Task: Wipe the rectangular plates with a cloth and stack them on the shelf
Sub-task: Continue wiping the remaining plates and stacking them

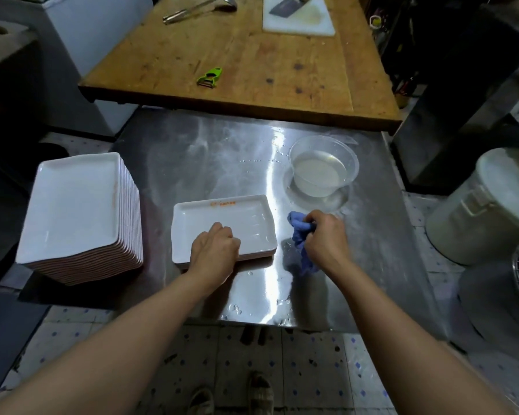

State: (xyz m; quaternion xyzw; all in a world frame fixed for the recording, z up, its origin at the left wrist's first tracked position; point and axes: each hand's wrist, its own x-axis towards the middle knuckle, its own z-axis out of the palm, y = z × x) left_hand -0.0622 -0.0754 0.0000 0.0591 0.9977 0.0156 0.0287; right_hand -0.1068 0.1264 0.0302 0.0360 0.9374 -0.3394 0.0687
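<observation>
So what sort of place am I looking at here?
Most likely a restaurant or canteen back kitchen: a tall stack of identical white plates on a stainless steel table, with a cleaver on a cutting board and a ladle on the wooden bench behind.

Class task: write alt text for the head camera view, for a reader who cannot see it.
A person's left hand grips a white rectangular plate on a steel table while the right hand grips a blue cloth beside it. A tall plate stack stands left; a water bowl behind.
</observation>
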